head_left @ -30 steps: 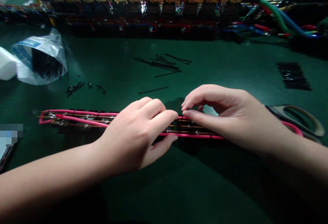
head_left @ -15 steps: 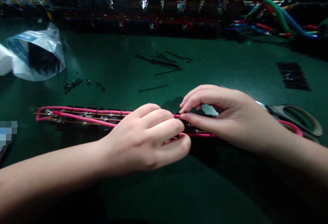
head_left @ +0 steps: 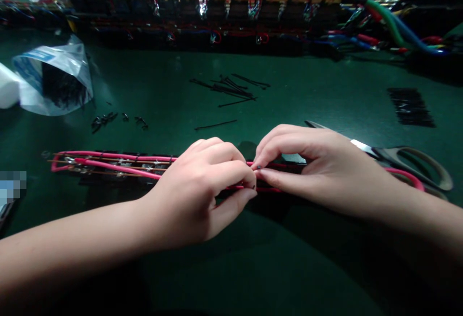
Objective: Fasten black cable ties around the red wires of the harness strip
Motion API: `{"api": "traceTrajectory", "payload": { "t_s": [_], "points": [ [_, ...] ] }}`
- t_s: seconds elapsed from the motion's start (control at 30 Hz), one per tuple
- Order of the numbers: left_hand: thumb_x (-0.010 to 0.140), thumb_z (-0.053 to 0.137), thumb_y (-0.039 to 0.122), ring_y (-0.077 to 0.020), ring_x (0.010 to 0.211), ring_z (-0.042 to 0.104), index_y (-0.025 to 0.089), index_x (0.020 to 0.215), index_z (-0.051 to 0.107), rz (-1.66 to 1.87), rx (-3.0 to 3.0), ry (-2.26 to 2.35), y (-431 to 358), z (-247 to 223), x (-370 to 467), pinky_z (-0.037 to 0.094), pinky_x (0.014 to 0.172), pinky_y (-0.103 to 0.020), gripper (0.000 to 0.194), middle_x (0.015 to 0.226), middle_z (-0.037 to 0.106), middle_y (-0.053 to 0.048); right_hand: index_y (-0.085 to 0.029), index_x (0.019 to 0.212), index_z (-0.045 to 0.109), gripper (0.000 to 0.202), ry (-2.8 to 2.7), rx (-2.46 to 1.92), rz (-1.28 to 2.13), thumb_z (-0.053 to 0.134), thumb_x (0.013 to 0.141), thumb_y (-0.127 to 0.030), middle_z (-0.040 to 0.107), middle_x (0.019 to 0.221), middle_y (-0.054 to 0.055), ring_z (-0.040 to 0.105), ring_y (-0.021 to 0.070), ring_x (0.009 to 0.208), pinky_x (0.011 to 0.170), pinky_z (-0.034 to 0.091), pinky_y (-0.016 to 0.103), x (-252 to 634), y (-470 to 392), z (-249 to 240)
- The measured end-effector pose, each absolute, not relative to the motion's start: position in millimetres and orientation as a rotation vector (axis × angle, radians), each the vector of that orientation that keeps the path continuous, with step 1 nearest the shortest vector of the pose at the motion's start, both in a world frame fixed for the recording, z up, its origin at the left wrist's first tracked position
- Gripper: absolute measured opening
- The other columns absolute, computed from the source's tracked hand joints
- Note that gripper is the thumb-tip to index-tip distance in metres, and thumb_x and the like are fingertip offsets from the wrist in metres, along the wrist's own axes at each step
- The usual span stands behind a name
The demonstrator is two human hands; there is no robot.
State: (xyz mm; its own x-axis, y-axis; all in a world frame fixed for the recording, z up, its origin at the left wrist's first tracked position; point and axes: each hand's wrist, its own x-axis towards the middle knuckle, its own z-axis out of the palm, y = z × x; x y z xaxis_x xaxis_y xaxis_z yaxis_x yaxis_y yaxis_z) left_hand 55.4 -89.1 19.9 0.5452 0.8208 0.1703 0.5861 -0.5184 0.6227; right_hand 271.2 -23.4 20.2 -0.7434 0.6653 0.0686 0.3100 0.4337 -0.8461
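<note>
A long narrow black assembly with pink-red wires (head_left: pixel 119 165) and thin brown rods lies across the table in front of me. My left hand (head_left: pixel 213 188) is closed over its middle, thumb and index finger pinched on a dark bit of a cable tie. Right beside it, my right hand (head_left: pixel 307 161) pinches the small dark end of a black cable tie (head_left: pixel 258 167) between thumb and fingertips. Most of this tie is hidden by the fingers. Scissors (head_left: pixel 415 161) lie partly under my right hand and wrist, blades pointing away to the left.
Loose black cable ties (head_left: pixel 231 88) lie beyond the hands, with a bundle (head_left: pixel 411 107) at the right. Small black clippings (head_left: pixel 103 120) are at the left near an open plastic bag (head_left: pixel 54 77) of black pieces. A long wired assembly (head_left: pixel 217 17) spans the back.
My left hand has turned and its index finger and thumb have come together. My right fingertips have moved slightly down, close to the left hand's fingers.
</note>
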Motion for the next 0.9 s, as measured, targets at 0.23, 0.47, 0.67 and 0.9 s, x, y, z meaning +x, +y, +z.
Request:
{"api": "traceTrajectory", "payload": {
  "t_s": [0.23, 0.47, 0.67, 0.9],
  "points": [
    [0.089, 0.068, 0.018, -0.0114, 0.083, 0.058, 0.019, 0.084, 0.068, 0.611, 2.106, 1.166, -84, 21, 56, 0.042, 0.077, -0.026, 0.006, 0.085, 0.066, 0.002, -0.019, 0.083, 0.079, 0.007, -2.280, -0.799, 1.236, 0.075, 0.083, -0.025, 0.073, 0.082, 0.004, 0.067, 0.0132, 0.076, 0.066, 0.051, 0.023, 271, -24, 20],
    [0.087, 0.069, 0.018, -0.0100, 0.076, 0.055, 0.019, 0.076, 0.066, 0.537, 2.052, 1.191, -79, 25, 57, 0.040, 0.071, -0.024, 0.011, 0.077, 0.063, 0.004, -0.018, 0.085, 0.079, 0.010, -2.283, -0.803, 1.349, 0.072, 0.085, -0.026, 0.074, 0.087, 0.005, 0.069, 0.0136, 0.080, 0.070, 0.053, 0.022, 271, -23, 23],
    [0.090, 0.067, 0.019, -0.0116, 0.079, 0.055, 0.019, 0.079, 0.066, 0.524, 2.024, 1.201, -79, 25, 57, 0.039, 0.073, -0.026, 0.011, 0.079, 0.063, 0.003, -0.020, 0.082, 0.078, 0.007, -2.268, -0.825, 1.323, 0.074, 0.083, -0.025, 0.074, 0.085, 0.004, 0.069, 0.0143, 0.077, 0.067, 0.053, 0.023, 272, -23, 22],
    [0.090, 0.067, 0.020, -0.0127, 0.078, 0.055, 0.020, 0.081, 0.069, 0.549, 2.064, 1.223, -79, 19, 57, 0.037, 0.070, -0.027, 0.010, 0.078, 0.064, 0.003, -0.020, 0.072, 0.074, 0.008, -2.289, -0.803, 1.220, 0.076, 0.079, -0.021, 0.071, 0.076, 0.003, 0.066, 0.0125, 0.067, 0.057, 0.051, 0.021, 273, -25, 21]
  ]
}}
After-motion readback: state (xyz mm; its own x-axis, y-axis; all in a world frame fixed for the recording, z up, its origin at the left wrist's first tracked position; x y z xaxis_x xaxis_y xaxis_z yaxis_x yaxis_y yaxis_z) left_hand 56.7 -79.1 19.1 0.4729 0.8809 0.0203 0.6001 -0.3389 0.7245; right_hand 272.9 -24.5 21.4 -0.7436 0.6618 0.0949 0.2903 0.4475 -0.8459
